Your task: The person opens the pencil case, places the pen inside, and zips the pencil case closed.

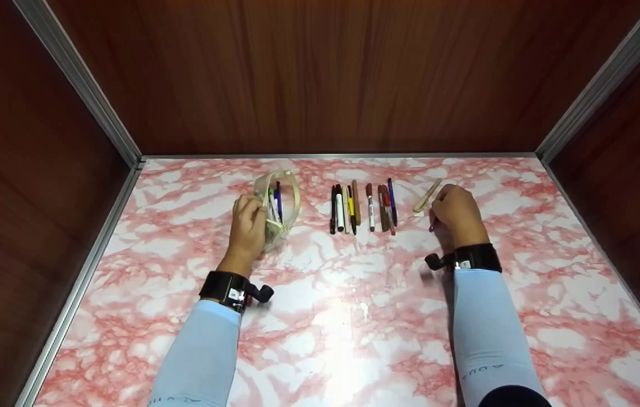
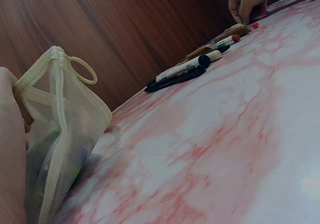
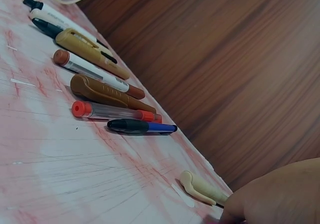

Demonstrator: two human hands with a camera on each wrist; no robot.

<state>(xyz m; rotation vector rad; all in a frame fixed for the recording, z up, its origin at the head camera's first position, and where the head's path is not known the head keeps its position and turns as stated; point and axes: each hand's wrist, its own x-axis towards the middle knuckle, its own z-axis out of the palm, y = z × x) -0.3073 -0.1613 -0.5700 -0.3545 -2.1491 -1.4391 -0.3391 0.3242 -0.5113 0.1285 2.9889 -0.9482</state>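
My left hand grips the near side of a cream mesh pouch, whose mouth gapes open. Inside it stand a blue pen and a white marker with green on it. At the right, my right hand has its fingers curled down at the table around a dark pink pen; only its end shows, and the fingers hide the rest. Just left of that hand lies a beige capped marker. The pouch's zipper edge and ring pull face the left wrist view.
Between the hands lies a row of several pens and markers: a white marker, a yellow-and-black pen, a brown-capped marker and a blue pen among them. Wooden panels wall the marbled pink table.
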